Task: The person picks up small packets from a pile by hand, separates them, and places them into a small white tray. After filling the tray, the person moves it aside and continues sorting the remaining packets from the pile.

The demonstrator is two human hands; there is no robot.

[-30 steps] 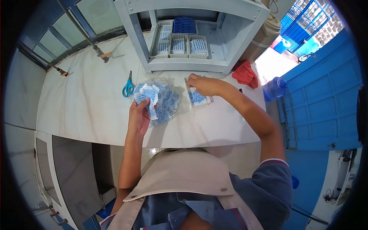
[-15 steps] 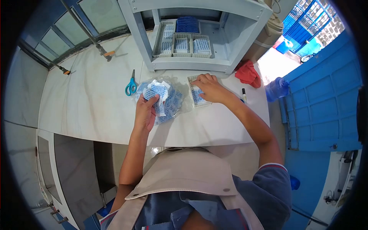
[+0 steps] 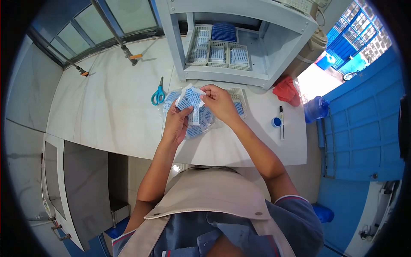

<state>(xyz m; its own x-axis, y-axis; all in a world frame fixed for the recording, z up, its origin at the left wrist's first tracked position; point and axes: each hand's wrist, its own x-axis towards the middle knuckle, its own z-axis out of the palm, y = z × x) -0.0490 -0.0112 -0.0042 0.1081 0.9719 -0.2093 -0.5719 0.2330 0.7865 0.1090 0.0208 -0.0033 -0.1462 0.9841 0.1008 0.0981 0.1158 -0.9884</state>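
Several white sachets with blue print are fanned out in my left hand, its thumb pressed over them. My right hand has its fingertips pinched at the right edge of this bunch, on one sachet. Below both hands lies a clear plastic bag of similar sachets, partly covered by them. Just right of my right hand is a small white basket, partly hidden, with blue-printed sachets inside.
Teal-handled scissors lie left of the bag. To the right are a marker, a blue round cap and a red cloth. A grey shelf with filled baskets stands at the back of the white table.
My right hand has moved left from the small basket to the sachets in my left hand. The view has shifted, so the scene sits further right.
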